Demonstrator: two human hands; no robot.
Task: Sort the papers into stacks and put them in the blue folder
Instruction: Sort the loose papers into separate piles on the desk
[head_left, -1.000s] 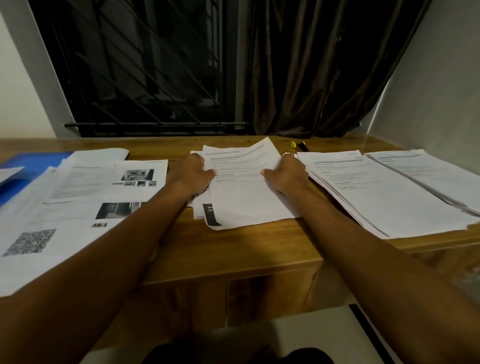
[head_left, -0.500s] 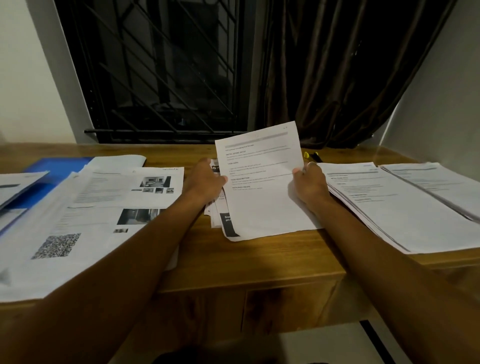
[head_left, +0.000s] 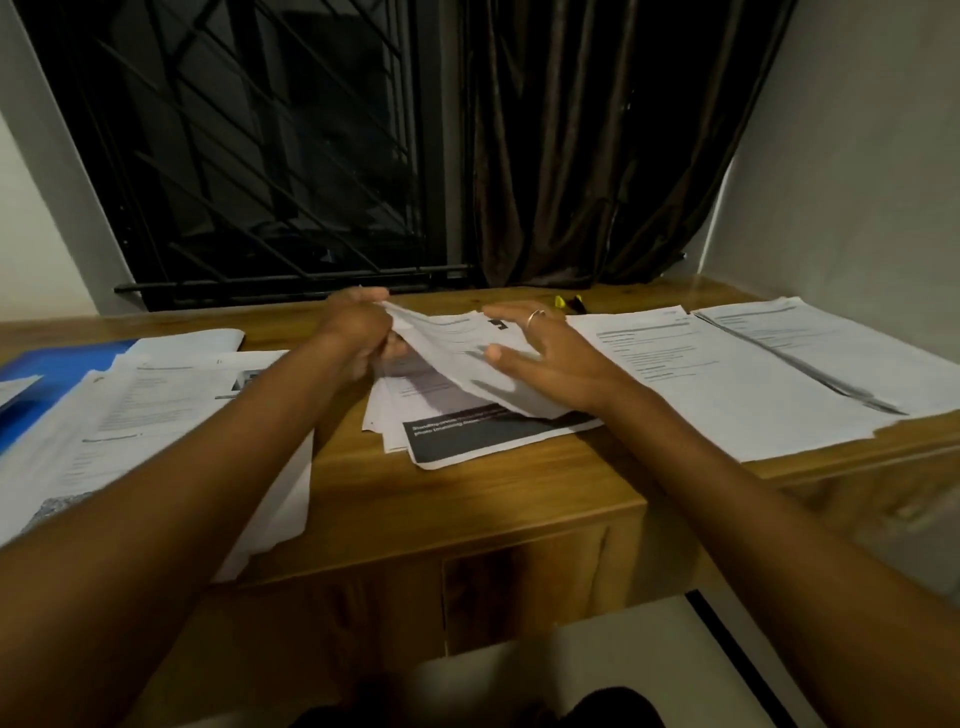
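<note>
Progress check from my end: I'd call this roughly the middle of the sorting. On the right end of the desk (head_left: 467, 509) there are two fairly tidy piles, the inner right stack (head_left: 717, 384) and the outer right stack (head_left: 841, 353), side by side with edges overlapping. The middle pile (head_left: 387, 415) near the front edge is what's being worked through. My left hand (head_left: 358, 332) pinches the far left edge of the top sheet (head_left: 447, 343) and has it peeled up off the pile. My right hand (head_left: 540, 358) is released, fingers spread flat over the sheet's right side; I can't tell if it's actually pressing.

Nothing looks filed yet. The blue folder (head_left: 57, 361) sits at the far left end of the desk, partly buried under a loose spread of papers (head_left: 156, 410) that looks unsorted to me. So what's left is finishing the middle, tidying the left, then loading the folder.

Readable text: basically none. The black banner (head_left: 498, 434) on the sheet underneath has white lettering, but it's too blurred, and the body text everywhere is just grey lines.
</note>
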